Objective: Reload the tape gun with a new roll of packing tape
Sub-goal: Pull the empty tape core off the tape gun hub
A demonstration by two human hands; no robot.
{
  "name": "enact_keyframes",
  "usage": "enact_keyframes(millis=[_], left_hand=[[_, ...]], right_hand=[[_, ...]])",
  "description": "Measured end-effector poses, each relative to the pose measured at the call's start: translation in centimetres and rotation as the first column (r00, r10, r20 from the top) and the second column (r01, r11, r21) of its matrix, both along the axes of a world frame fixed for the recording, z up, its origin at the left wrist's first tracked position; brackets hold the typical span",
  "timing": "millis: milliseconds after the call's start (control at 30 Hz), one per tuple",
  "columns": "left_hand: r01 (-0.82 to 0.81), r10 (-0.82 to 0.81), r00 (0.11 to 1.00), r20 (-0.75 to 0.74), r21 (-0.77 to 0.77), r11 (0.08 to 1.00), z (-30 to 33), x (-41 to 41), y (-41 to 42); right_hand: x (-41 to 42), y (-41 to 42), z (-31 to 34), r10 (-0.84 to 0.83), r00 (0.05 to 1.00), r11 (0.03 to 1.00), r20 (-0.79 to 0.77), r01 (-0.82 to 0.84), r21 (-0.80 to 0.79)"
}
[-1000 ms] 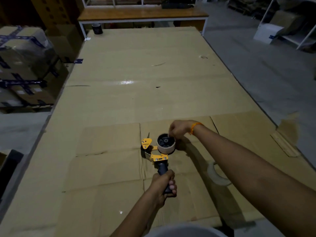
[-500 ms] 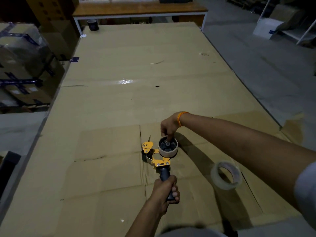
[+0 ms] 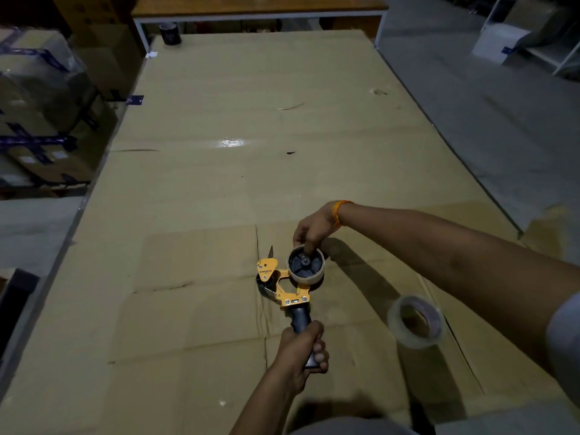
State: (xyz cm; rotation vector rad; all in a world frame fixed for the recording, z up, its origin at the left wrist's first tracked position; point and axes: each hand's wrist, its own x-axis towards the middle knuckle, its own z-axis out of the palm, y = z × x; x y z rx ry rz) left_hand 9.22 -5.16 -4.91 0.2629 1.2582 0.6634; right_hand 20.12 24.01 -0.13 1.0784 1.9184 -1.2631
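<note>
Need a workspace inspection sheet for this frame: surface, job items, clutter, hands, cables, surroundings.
Surface: table covered in flattened cardboard, a glossy taped seam across the middle.
Job's things: yellow tape gun lying on the cardboard, a thin roll seated on its hub; clear tape roll standing apart on the cardboard, to the right of the gun.
Clutter: dark tape roll at the far left corner; small scraps and marks on the cardboard.
Hands: left hand wrapped round the gun's black handle; right hand with fingertips at the hub of the seated roll.
Cables: nothing seen.
Surroundings: taped cartons stacked on the left, wooden bench beyond, white shelving far right, concrete floor.
</note>
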Motion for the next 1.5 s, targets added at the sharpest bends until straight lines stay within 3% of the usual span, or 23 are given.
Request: enact_keyframes(millis=[700,867,967,1033,1100,1167,1233,1300,1367,1500], left_hand=[[0.015,-0.011,0.995,-0.095,0.041,0.999,0.3,0.8,-0.2],[-0.046,0.046,0.997,-0.054,0.000,0.999,0.2,0.3,0.1],[-0.065,0.065,0.997,-0.029,0.000,0.998,0.1,0.4,0.3],[-0.068,0.068,0.998,-0.016,-0.005,0.998,0.0,0.5,0.4],[-0.072,0.072,0.997,-0.014,-0.006,0.997,0.0,0.5,0.4],[-0.081,0.081,0.997,-0.012,-0.003,0.997,0.1,0.6,0.3],[-0.083,0.083,0.996,-0.020,0.001,0.997,0.2,0.9,0.3],[-0.089,0.089,0.995,-0.035,0.011,0.996,0.3,1.1,0.3],[-0.096,0.097,0.994,-0.049,0.020,0.995,0.4,1.2,0.2],[-0.090,0.093,0.992,-0.082,0.042,0.995,0.5,1.5,0.1]], right_hand=[[-1.4,-1.5,2.9,0.159,0.985,0.974,0.069,-0.168,0.153],[-0.9,-2.1,3.2,-0.065,0.998,0.982,0.027,0.059,0.179],[-0.3,-4.4,4.5,-0.294,0.951,0.897,-0.100,0.311,0.314],[0.4,-7.6,4.9,-0.451,0.885,0.773,-0.114,0.452,0.445],[1.5,-11.2,3.9,-0.645,0.759,0.679,-0.089,0.622,0.391],[1.8,-14.6,2.9,-0.845,0.527,0.524,-0.096,0.850,0.057],[1.1,-16.8,1.5,-0.965,0.232,0.256,-0.120,0.931,-0.261],[0.0,-17.6,0.1,-0.986,0.055,0.104,-0.159,0.941,-0.322],[-0.7,-17.7,-1.3,-0.982,0.011,0.064,-0.188,0.959,-0.275],[-1.1,-16.4,-2.7,-0.996,-0.030,-0.003,-0.088,0.957,-0.289]])
